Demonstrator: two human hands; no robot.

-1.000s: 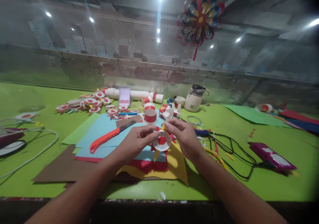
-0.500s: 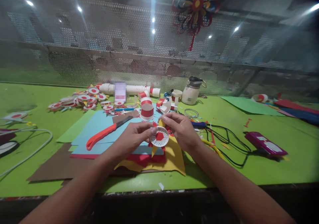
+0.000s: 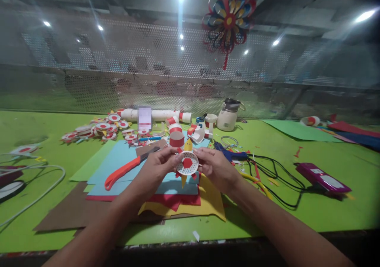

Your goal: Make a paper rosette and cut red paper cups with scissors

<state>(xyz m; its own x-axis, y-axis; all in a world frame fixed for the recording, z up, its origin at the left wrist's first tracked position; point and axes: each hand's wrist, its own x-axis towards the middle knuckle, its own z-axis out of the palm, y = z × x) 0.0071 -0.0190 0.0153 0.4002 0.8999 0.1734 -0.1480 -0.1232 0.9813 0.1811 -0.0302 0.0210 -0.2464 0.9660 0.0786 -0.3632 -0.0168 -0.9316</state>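
A round white paper disc (image 3: pixel 187 163) with a red hexagon centre and yellow and red points around its rim is held up over the table. My left hand (image 3: pixel 158 168) pinches its left edge, and my right hand (image 3: pixel 214 166) grips its right edge. Below lie stacked sheets of coloured paper (image 3: pixel 124 164) in blue, red, yellow and brown. An orange-handled knife (image 3: pixel 124 170) rests on the blue sheet to the left of my left hand. A red-and-white paper cup (image 3: pixel 177 138) stands just behind the disc.
Several finished red-and-white discs (image 3: pixel 97 128) lie at the back left beside a white tube (image 3: pixel 162 114). A cream jug (image 3: pixel 228 118), a blue glue gun (image 3: pixel 230 154) with black cable, and a purple device (image 3: pixel 322 179) sit to the right. A white cable (image 3: pixel 38 182) loops at the left.
My right hand has slid from the top of the disc down to its right edge. The disc now faces the camera more squarely, with a yellow point showing at its top.
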